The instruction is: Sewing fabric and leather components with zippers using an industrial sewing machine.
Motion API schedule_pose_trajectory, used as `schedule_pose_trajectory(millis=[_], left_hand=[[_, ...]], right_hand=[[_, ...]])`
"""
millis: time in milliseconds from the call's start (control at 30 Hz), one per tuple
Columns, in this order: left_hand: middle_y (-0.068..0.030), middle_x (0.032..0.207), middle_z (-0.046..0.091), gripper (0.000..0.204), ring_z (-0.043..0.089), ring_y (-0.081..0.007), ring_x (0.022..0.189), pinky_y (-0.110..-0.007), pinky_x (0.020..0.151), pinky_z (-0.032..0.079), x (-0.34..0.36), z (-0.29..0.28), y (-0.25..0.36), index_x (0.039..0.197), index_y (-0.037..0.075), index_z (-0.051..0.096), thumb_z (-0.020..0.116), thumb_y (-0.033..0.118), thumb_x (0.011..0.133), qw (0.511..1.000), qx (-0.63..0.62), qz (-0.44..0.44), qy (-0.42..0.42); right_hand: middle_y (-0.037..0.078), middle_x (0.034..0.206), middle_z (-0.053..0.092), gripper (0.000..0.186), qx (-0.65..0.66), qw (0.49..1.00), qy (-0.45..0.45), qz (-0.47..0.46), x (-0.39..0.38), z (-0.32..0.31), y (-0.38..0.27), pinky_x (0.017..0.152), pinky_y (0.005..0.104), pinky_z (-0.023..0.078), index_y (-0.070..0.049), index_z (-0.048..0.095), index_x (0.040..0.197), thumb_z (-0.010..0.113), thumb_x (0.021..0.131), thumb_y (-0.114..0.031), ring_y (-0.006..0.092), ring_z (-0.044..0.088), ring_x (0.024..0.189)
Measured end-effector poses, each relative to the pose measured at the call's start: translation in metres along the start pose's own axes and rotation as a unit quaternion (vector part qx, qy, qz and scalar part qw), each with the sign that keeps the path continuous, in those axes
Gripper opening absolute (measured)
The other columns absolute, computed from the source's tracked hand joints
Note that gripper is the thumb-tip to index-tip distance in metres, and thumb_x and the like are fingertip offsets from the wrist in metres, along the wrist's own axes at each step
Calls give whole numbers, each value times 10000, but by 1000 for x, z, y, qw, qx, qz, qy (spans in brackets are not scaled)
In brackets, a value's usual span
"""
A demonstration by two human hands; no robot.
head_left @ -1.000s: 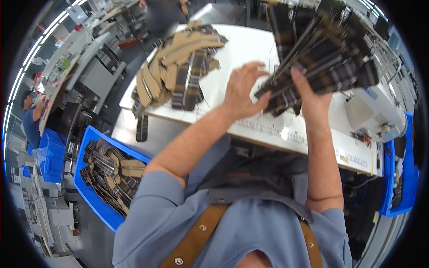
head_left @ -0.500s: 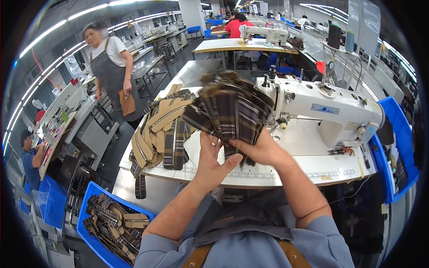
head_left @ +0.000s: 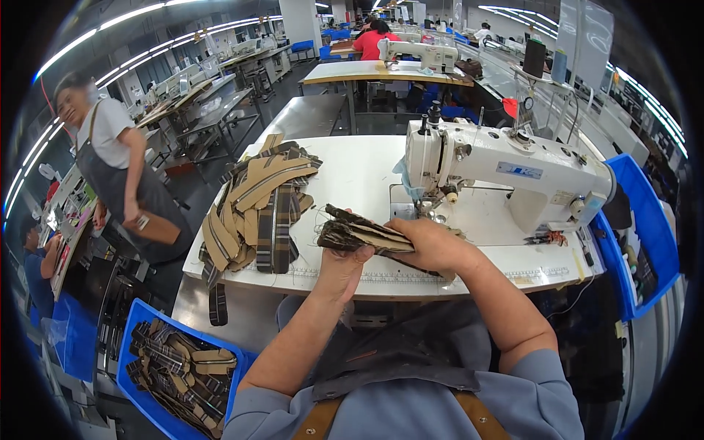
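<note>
A stack of fabric pieces [head_left: 359,233], dark with tan layers and frayed edges, is held edge-on over the front of the white sewing table [head_left: 352,172]. My left hand [head_left: 343,270] grips it from below at its left part, thumb on the near side. Closed over its right end is my right hand [head_left: 433,246]. To the left lies a loose pile of plaid and tan fabric strips [head_left: 257,202], some with zippers along them. Just beyond my right hand stands the white sewing machine [head_left: 506,165], its needle area partly hidden by a pale blue cloth [head_left: 403,177].
A blue bin [head_left: 132,330] full of similar strips stands at the lower left. Another blue bin [head_left: 664,249] is at the right, beside small red-handled snippers [head_left: 548,238] on the table. A person in a dark apron [head_left: 125,176] walks at the left, carrying a brown piece.
The fabric stack, fanned upright before, is now lowered and turned edge-on between my hands. The aproned person has moved left and nearer. The whole view has shifted slightly.
</note>
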State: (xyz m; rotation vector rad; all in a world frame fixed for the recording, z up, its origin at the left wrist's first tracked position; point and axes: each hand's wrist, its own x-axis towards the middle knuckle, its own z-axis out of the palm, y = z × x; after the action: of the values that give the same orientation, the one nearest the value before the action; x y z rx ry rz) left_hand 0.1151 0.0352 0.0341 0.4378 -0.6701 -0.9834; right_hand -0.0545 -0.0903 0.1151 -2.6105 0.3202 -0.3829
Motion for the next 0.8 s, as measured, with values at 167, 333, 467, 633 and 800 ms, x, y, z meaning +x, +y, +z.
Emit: schedule_pose_trajectory(millis=[167,333,467,633,800], left_hand=[[-62,1435,550,929,508,-230,1387,-433,1193,402,13,45,20,1519,122,403,907,-24,751,990,99,48,-90],[-171,1546,399,1278,366,-310,1486,-445,1233,298,36,36,2,1589,45,209,1022,278,630,856,469,164,-145],[-189,1378,603,1070,584,-294,1315,-401,1111,475,35,7,-33,1486,-15,411,1009,288,653,881,462,-13,-100],[-142,1214,706,837,685,-250,1133,-372,990,551,32,25,-31,1369,-14,541,980,191,687,869,483,-9,-103],[-110,1177,724,610,695,-201,1067,-346,936,573,35,29,-20,1251,10,643,937,83,721,894,432,6,-121]], right_hand=[[201,979,726,368,66,996,60,-13,-3,-22,-7,835,437,556,-22,618,1229,738,885,-76,382,708,929],[67,1164,731,398,332,904,268,-14,-8,-11,-7,936,332,538,-17,642,1292,784,934,-117,157,659,1050],[75,1252,711,438,463,851,247,-25,-13,18,19,1004,348,539,-22,644,1320,798,917,-100,172,661,1153],[73,1222,710,426,488,839,235,51,-15,40,24,960,346,553,-20,652,1290,814,911,-125,169,663,1117],[53,1168,727,403,415,882,224,28,-11,10,-10,927,321,549,-16,674,1240,840,889,-125,123,657,1057]])
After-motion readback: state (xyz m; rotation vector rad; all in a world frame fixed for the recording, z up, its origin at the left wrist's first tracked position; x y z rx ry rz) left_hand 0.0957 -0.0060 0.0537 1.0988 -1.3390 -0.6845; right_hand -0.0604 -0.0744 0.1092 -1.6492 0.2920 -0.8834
